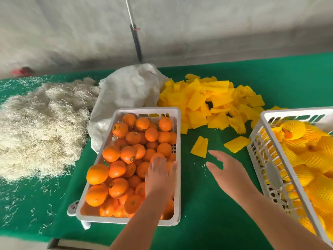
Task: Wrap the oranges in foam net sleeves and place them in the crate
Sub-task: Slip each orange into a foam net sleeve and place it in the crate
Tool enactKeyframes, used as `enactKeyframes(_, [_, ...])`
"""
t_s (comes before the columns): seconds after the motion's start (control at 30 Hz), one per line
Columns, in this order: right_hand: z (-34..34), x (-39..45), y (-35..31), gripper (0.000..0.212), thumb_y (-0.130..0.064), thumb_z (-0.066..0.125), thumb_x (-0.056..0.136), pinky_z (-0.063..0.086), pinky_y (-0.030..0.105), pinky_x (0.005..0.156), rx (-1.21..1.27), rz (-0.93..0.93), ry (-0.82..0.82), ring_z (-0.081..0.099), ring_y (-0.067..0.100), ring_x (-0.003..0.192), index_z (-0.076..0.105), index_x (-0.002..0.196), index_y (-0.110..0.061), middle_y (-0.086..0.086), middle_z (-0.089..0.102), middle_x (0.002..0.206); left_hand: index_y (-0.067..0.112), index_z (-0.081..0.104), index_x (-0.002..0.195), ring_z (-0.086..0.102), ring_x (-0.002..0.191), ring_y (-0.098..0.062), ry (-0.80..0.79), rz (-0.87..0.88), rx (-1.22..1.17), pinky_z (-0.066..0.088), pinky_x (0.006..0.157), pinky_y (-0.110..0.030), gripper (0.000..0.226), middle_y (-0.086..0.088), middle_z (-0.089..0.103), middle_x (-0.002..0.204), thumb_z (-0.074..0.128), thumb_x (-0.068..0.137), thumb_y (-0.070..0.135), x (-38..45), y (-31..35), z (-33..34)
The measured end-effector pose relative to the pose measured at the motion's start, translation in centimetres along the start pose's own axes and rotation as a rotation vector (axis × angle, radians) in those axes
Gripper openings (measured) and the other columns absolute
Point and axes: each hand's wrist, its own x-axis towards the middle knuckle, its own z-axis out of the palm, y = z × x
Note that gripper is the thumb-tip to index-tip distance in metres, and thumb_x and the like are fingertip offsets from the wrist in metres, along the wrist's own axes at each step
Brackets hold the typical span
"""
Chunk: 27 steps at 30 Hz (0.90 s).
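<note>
Glossy oranges (117, 168), several bearing small round stickers too small to read, fill the white crate (178, 159), where the left hand (160, 177) rests spread on one, while right of that crate the right hand (227, 170) hovers spread near a yellow foam sleeve (199, 146).

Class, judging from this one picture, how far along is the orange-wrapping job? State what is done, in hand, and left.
Done: the right crate already holds many sleeved oranges. In hand: the left hand rests on a bare orange in the middle crate, while the open right hand reaches toward a loose foam net sleeve. Left: that crate is nearly full of unwrapped oranges.
</note>
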Motion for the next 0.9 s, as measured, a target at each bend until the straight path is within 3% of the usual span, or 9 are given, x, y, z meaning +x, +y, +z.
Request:
enactKeyframes(0.07, [1.2,-0.1,-0.9,0.046,-0.038,0.060,0.105,0.040,0.033,0.112,-0.022,-0.016,-0.028,0.050,0.009,0.140,0.053,0.150,-0.037,-0.012,0.056,0.153,0.032,0.047,0.146,0.035,0.150,-0.025,0.035,0.015,0.031,0.045,0.115,-0.052,0.058,0.002,0.037,0.162,0.032,0.103,0.069,0.6,-1.3,-2.1])
enactKeyframes(0.17, [2.9,-0.1,-2.2,0.045,-0.039,0.059,0.105,0.042,0.031,0.107,-0.041,-0.022,-0.065,0.053,0.011,0.138,0.052,0.150,-0.039,-0.012,0.057,0.151,0.026,0.048,0.149,0.031,0.150,-0.028,0.124,0.015,0.139,0.040,0.115,-0.053,0.051,-0.003,0.037,0.163,0.055,0.104,0.048,2.0,-4.0,-5.3])
enactKeyframes(0.3, [5.2,-0.4,-3.5,0.046,-0.040,0.058,0.106,0.043,0.033,0.112,-0.050,-0.014,-0.094,0.052,0.011,0.139,0.051,0.151,-0.039,-0.013,0.056,0.153,0.025,0.050,0.142,0.030,0.146,-0.031,0.148,0.011,0.314,0.034,0.112,-0.061,0.050,-0.006,0.037,0.160,0.067,0.095,0.028,3.3,-7.3,-8.4])
enactKeyframes(0.4, [6.5,-0.8,-3.9,0.045,-0.039,0.058,0.106,0.041,0.034,0.116,-0.040,-0.002,-0.106,0.051,0.010,0.142,0.051,0.151,-0.038,-0.013,0.055,0.154,0.026,0.051,0.139,0.032,0.140,-0.030,0.145,0.078,0.385,0.032,0.110,-0.057,0.050,-0.006,0.040,0.153,0.068,0.093,0.018,4.1,-8.3,-9.0])
enactKeyframes(0.5, [7.2,-1.0,-4.0,0.045,-0.039,0.058,0.106,0.040,0.034,0.116,-0.044,0.003,-0.110,0.051,0.010,0.141,0.052,0.150,-0.037,-0.013,0.056,0.152,0.024,0.058,0.136,0.034,0.135,-0.032,0.229,0.121,0.385,0.033,0.107,-0.056,0.049,-0.009,0.044,0.147,0.076,0.090,0.022,4.7,-8.3,-9.5])
enactKeyframes(0.57, [7.6,-1.2,-3.8,0.044,-0.039,0.058,0.106,0.041,0.034,0.116,-0.048,0.006,-0.109,0.052,0.009,0.140,0.053,0.150,-0.037,-0.014,0.057,0.151,0.024,0.057,0.138,0.029,0.144,-0.037,0.292,0.127,0.362,0.032,0.109,-0.061,0.064,-0.014,0.035,0.157,0.086,0.082,0.035,5.0,-8.6,-10.2])
enactKeyframes(0.63, [7.9,-1.3,-3.5,0.043,-0.040,0.058,0.106,0.041,0.035,0.116,-0.039,0.020,-0.101,0.053,0.008,0.139,0.054,0.148,-0.037,-0.014,0.058,0.150,0.030,0.047,0.149,0.008,0.158,-0.039,0.205,0.101,0.383,0.021,0.118,-0.065,0.080,-0.015,0.010,0.171,0.085,0.081,0.050,5.8,-9.2,-10.8])
enactKeyframes(0.7, [8.3,-1.6,-3.3,0.042,-0.040,0.058,0.105,0.041,0.035,0.117,-0.033,0.041,-0.096,0.053,0.007,0.139,0.054,0.147,-0.037,-0.014,0.058,0.150,0.035,0.037,0.157,-0.008,0.161,-0.040,0.043,0.080,0.443,0.020,0.124,-0.065,0.085,-0.013,-0.005,0.175,0.077,0.087,0.058,6.6,-9.7,-11.2])
enactKeyframes(0.9, [9.2,-2.5,-3.4,0.042,-0.040,0.059,0.105,0.043,0.035,0.117,-0.004,0.082,-0.081,0.054,0.006,0.136,0.055,0.147,-0.036,-0.014,0.059,0.149,0.025,0.045,0.147,-0.001,0.160,-0.044,-0.072,0.096,0.508,0.038,0.117,-0.059,0.077,-0.015,0.004,0.172,0.083,0.085,0.051,8.4,-9.8,-11.4])
